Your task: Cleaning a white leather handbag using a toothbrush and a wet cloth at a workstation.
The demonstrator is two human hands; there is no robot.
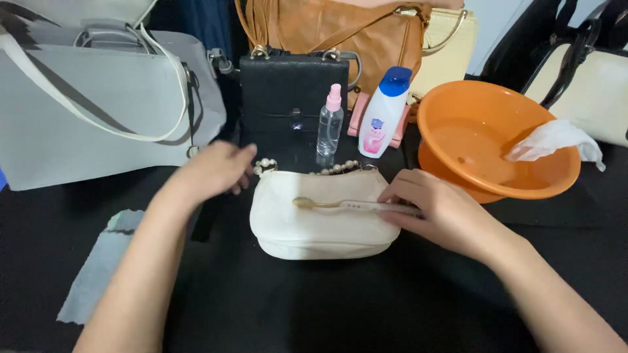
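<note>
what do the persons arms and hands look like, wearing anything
Both arms are bare from the bottom of the picture up to the fingers: no sleeves, gloves, watch or bracelet show. The left hand and the right hand carry no rings that can be seen. The fingernails look short and unpainted, though they are small in this view.

White bottle, blue cap, pink label.

Bags: six. Bottles: two – spray bottle, white bottle. One toothbrush. One orange basin. Two cloths.
</note>
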